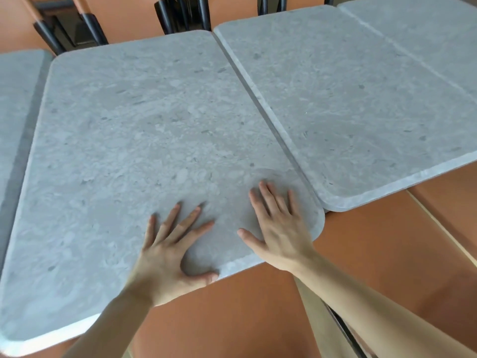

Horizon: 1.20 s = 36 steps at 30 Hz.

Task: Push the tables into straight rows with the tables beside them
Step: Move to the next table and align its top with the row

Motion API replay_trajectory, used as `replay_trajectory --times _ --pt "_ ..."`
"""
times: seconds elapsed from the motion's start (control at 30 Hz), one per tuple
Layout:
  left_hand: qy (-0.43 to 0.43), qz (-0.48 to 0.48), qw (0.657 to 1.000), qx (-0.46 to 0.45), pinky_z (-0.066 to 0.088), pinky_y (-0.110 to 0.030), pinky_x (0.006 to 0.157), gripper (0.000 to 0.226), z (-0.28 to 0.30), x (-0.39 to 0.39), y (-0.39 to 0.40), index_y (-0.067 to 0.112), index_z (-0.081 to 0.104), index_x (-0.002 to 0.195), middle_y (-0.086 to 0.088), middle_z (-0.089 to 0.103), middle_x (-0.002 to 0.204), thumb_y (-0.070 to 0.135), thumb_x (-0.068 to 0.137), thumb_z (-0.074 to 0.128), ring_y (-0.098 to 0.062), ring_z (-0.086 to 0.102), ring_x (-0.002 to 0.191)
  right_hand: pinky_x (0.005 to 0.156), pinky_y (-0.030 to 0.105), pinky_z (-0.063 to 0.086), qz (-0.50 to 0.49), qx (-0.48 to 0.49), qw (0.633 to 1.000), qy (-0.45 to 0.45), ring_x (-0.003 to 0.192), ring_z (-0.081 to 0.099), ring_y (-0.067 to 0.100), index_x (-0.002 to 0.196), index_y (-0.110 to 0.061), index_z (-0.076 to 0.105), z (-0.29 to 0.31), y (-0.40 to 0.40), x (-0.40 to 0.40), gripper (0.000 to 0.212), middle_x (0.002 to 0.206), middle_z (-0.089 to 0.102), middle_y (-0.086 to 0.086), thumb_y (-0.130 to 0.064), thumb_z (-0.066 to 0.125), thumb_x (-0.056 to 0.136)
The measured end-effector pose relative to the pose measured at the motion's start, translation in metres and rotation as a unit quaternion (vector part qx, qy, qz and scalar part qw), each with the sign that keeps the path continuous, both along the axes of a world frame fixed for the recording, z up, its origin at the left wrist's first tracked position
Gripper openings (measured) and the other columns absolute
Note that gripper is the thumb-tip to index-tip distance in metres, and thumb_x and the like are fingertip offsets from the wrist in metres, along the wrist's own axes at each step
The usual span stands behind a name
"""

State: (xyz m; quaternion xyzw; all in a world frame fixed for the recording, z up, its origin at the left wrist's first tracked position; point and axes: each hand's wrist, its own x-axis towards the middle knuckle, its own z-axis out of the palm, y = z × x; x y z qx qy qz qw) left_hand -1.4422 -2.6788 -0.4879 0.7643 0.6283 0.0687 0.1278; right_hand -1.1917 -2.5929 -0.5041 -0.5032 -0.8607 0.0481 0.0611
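Observation:
A grey stone-look table (134, 140) fills the middle of the head view. My left hand (170, 251) lies flat on its near edge, fingers spread, thumb at the rim. My right hand (277, 226) presses flat on its near right corner, fingers apart. To the right, a second grey table (361, 120) touches it along a narrow seam, and its near edge sits farther from me than the middle table's near edge. A third table (423, 34) continues at the far right. Another table (15, 99) stands at the left with a small gap.
Orange-brown bench seats (232, 319) run under the near edges, with a seam (343, 329) between two of them. At the back stand orange seats with black chair legs (90, 27).

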Motion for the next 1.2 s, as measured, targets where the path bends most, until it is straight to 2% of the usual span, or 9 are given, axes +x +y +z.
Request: replay_trajectory --times 0.1,0.23,0.37,0.47,0.57,0.73,0.9,1.03,1.2 --pt "-0.007 0.017 1.0 -0.007 -0.007 -0.052 0.125 0.101 0.003 0.002 -0.001 0.049 0.025 0.155 0.028 -0.002 0.166 0.089 0.066 0.052 -0.007 -0.013 0.155 0.125 0.06 0.006 0.017 -0.008 0.999 -0.047 0.158 0.006 0.03 0.16 -0.006 0.02 0.003 0.002 0.002 0.098 0.169 0.011 0.018 -0.076 0.019 0.091" --pt "0.024 0.078 0.996 0.036 -0.01 -0.057 0.124 0.109 0.001 0.006 -0.009 0.038 0.038 0.152 0.016 0.01 0.168 0.09 0.058 0.054 -0.009 -0.001 0.157 0.124 0.06 0.012 0.002 0.008 1.0 -0.03 0.157 0.012 0.03 0.159 -0.007 0.028 0.002 -0.001 -0.002 0.093 0.168 0.019 0.017 -0.07 0.022 0.09" --pt "0.08 0.177 0.981 0.02 -0.024 -0.063 0.115 0.112 0.004 0.016 -0.019 0.046 0.016 0.157 0.016 -0.005 0.169 0.101 0.06 0.028 -0.023 -0.015 0.156 0.126 0.058 0.005 0.003 -0.012 0.999 -0.04 0.158 0.001 0.025 0.162 -0.013 0.015 0.006 0.0 0.0 0.098 0.171 0.007 0.012 -0.073 0.007 0.085" --pt "0.091 0.245 0.965 0.014 -0.009 -0.068 0.118 0.114 0.0 0.018 -0.032 0.043 0.002 0.159 0.014 -0.006 0.17 0.101 0.062 -0.002 -0.029 -0.015 0.156 0.126 0.054 0.001 -0.003 -0.015 1.0 -0.017 0.158 0.0 0.021 0.161 -0.021 0.015 0.011 -0.003 0.0 0.099 0.171 0.007 0.007 -0.074 0.002 0.08" --pt "0.139 0.214 0.967 0.0 0.0 -0.064 0.121 0.126 -0.008 0.014 -0.042 0.037 -0.01 0.16 0.008 -0.01 0.17 0.101 0.052 -0.019 -0.032 -0.014 0.156 0.126 0.055 0.002 -0.004 0.008 1.0 0.022 0.158 0.008 0.022 0.158 -0.029 0.025 0.008 -0.005 0.001 0.085 0.17 0.017 0.008 -0.068 0.011 0.084" --pt "0.164 0.205 0.965 0.019 0.003 -0.06 0.122 0.131 -0.015 0.01 -0.043 0.04 -0.008 0.16 0.007 -0.005 0.171 0.105 0.046 -0.017 -0.028 -0.006 0.157 0.125 0.056 0.005 -0.001 0.017 0.999 0.05 0.157 0.013 0.023 0.156 -0.029 0.035 0.006 -0.004 0.004 0.065 0.168 0.024 0.007 -0.056 0.037 0.097" --pt "0.162 0.193 0.967 0.037 -0.006 -0.065 0.12 0.116 -0.018 0.006 -0.04 0.055 -0.007 0.155 0.011 -0.006 0.17 0.106 0.05 -0.009 -0.023 -0.01 0.157 0.123 0.058 0.005 0.008 0.005 1.0 0.024 0.156 0.011 0.026 0.156 -0.031 0.029 0.006 0.001 0.002 0.072 0.168 0.019 0.008 -0.068 0.032 0.094" --pt "0.165 0.177 0.97 0.014 -0.001 -0.059 0.122 0.116 -0.014 0.004 -0.036 0.059 -0.019 0.149 0.011 -0.012 0.169 0.109 0.045 -0.005 -0.023 -0.012 0.157 0.123 0.06 0.0 0.011 -0.018 1.0 0.0 0.158 0.001 0.026 0.16 -0.034 0.019 0.009 0.003 0.001 0.08 0.171 0.006 0.005 -0.076 0.027 0.092" --pt "0.194 0.161 0.968 0.011 0.005 -0.056 0.123 0.126 -0.015 0.003 -0.036 0.057 -0.029 0.146 0.009 -0.015 0.169 0.112 0.037 0.002 -0.026 -0.011 0.157 0.123 0.06 0.0 0.012 -0.016 1.0 -0.002 0.158 -0.001 0.025 0.161 -0.033 0.017 0.009 0.003 0.0 0.082 0.172 0.005 0.004 -0.077 0.027 0.092"
